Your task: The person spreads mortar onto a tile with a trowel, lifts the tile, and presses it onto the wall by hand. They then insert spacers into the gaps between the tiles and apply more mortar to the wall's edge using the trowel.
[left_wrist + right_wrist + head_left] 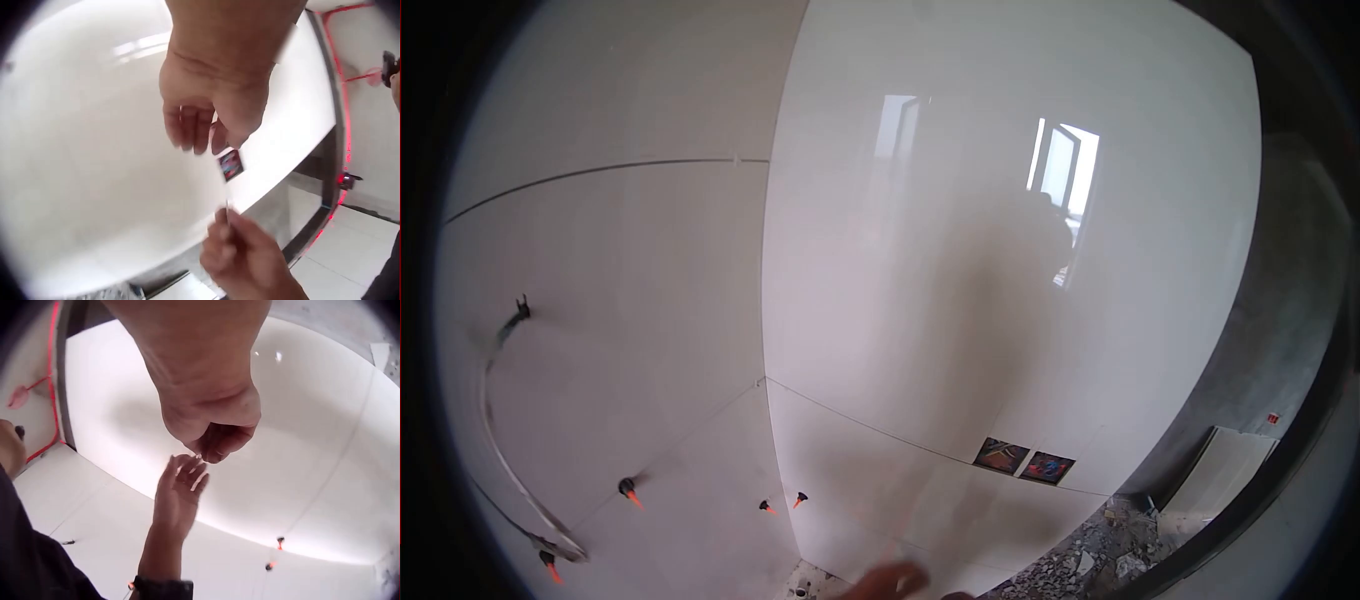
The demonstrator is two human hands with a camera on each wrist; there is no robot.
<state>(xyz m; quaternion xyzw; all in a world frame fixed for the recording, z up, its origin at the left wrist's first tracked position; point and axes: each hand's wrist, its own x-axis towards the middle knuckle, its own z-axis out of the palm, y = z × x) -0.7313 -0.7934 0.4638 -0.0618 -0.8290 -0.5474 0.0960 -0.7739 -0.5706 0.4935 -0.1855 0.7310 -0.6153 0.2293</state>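
In the left wrist view my left hand [212,94] hangs with loosely bent fingers, holding nothing, in front of a glossy white wall panel [106,144]. Below it my right hand [250,256] has its fingers curled and pinches a small thin stick-like piece [227,205], its kind too blurred to tell. From the right wrist my right hand [212,419] appears curled, its fingertips close to the spread fingers of my left hand [178,494]. A dark square with coloured strands [230,165] shows on the panel between the hands. Only a blurred hand [888,580] enters the head view, at the bottom.
Two dark squares [1002,456] sit low in the panel. Black-and-orange pegs [630,490] stand along the panel joints, and a loose cable [495,420] hangs at left. Rubble [1090,555] and a leaning board [1220,470] lie at lower right.
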